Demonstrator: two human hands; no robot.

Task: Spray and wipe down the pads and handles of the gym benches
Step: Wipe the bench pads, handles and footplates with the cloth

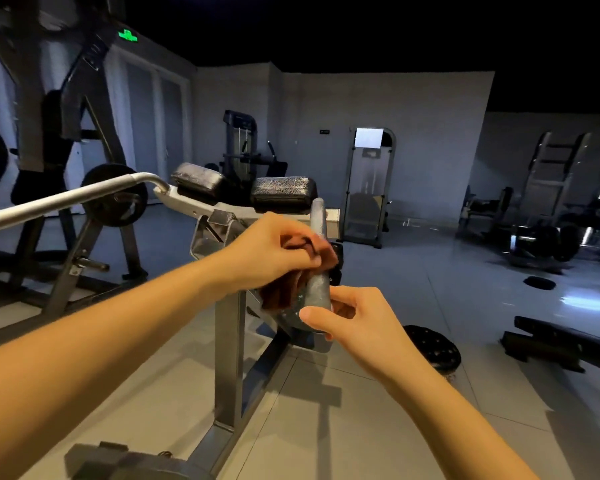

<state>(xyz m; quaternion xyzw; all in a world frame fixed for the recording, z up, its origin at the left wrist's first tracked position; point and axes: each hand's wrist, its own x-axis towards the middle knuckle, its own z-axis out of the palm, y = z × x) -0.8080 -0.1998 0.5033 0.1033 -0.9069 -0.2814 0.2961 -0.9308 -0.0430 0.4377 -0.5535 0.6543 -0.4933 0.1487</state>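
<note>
A grey upright handle [317, 216] rises from the bench frame [227, 341] in the middle of the view. My left hand [274, 251] grips a reddish-brown cloth [284, 289] and presses it against the handle's left side. My right hand [350, 317] pinches the lower part of the handle between thumb and fingers, just below the cloth. Two black pads [201, 181] [283, 194] sit on the machine behind the hands. No spray bottle shows.
A silver bar [66, 199] runs in from the left toward the pads. A plate-loaded rack [115, 195] stands at left. A black weight plate [433, 348] lies on the tiled floor at right, with a low black bench [555, 341] beyond it. More machines line the far wall.
</note>
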